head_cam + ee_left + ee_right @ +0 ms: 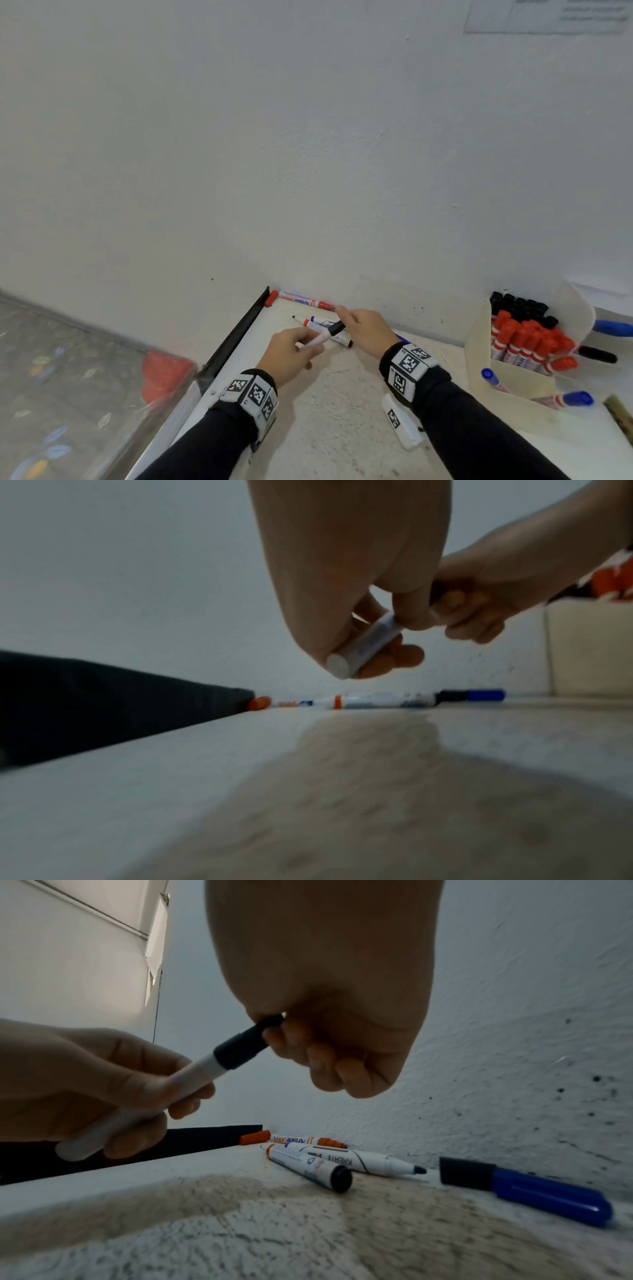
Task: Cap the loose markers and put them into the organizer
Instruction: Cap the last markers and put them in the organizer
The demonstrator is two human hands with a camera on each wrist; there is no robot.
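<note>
My left hand [308,344] grips the barrel of a white marker [320,339] just above the table. My right hand [344,323] pinches that marker's black cap [243,1047], which sits over the tip end. Behind the hands, loose markers lie against the wall: a red marker [301,1141] with its red cap [254,1137] lying apart from it, a marker with a black end [308,1167], an uncapped blue-tipped marker [363,1162] and a blue-capped marker [531,1191]. The cardboard organizer [520,378] stands at the right, filled with red and black markers.
A black rail [239,334] edges the table's left side, with the floor and a red object [164,377] beyond it. A white tagged block [400,425] lies under my right forearm. Blue markers [579,399] lie around the organizer. The wall rises directly behind.
</note>
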